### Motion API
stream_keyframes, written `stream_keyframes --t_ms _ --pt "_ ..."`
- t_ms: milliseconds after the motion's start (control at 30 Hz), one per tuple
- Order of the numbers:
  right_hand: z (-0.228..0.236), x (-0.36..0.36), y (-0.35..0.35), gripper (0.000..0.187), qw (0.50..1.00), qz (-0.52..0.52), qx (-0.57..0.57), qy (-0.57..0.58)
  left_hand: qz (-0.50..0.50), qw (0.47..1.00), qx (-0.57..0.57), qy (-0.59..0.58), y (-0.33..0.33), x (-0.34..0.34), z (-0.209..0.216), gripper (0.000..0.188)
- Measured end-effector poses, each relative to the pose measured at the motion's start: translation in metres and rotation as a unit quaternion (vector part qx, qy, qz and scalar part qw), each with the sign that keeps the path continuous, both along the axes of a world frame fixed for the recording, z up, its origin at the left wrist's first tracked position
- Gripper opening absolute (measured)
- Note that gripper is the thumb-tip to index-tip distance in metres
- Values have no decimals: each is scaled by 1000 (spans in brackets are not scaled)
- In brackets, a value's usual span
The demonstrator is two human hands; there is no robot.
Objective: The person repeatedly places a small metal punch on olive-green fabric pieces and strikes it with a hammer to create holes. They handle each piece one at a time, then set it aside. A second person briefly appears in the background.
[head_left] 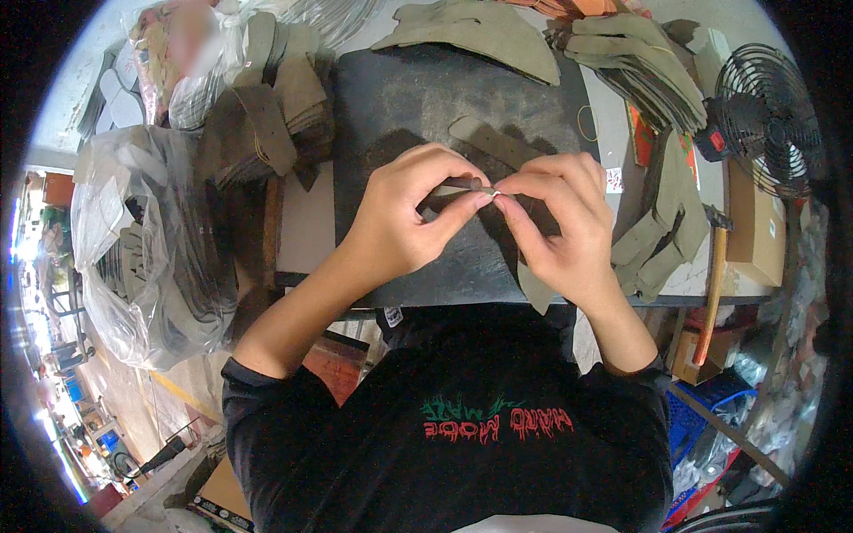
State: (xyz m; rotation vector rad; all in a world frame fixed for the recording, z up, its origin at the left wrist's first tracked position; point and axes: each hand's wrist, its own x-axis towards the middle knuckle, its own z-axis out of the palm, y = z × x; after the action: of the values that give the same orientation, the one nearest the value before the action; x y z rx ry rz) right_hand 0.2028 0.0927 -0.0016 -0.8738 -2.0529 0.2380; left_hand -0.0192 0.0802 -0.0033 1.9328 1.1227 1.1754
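Observation:
Over the middle of the black work mat point(400, 98), my left hand point(418, 209) pinches a thin grey-green, leather-like piece point(455, 189) between thumb and forefinger. Its tip meets the closed thumb and forefinger of my right hand point(569, 218), where a tiny whitish bit shows at the fingertips. Whether that bit is part of the piece I cannot tell. Beneath the hands lies a similar strip point(484, 140) with rounded end, partly covered. Another pointed end point(535, 291) pokes out below my right hand at the mat's near edge.
Stacked cut pieces point(626, 62) lie at the far right, others point(466, 35) along the back. Brown bundles point(258, 133) and a clear plastic bag point(151, 249) of pieces stand left. A hammer point(714, 284) hangs at the right edge, near a black fan point(769, 120) and a carton point(755, 231).

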Motion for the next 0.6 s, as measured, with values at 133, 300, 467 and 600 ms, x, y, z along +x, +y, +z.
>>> stream_keyframes --t_ms 133,300,467,600 --pt "1 1 0 21 1000 -5 22 -10 -3 1000 10 -6 1 0 -3 16" --pt "5 1 -3 20 999 -14 43 -21 -4 1000 20 -9 0 2 -3 18" --pt "12 1 -7 20 997 -18 66 -43 11 997 71 27 -2 1 1 20" --pt "15 -1 -15 21 993 -42 98 -51 5 996 85 13 -2 -1 2 20"
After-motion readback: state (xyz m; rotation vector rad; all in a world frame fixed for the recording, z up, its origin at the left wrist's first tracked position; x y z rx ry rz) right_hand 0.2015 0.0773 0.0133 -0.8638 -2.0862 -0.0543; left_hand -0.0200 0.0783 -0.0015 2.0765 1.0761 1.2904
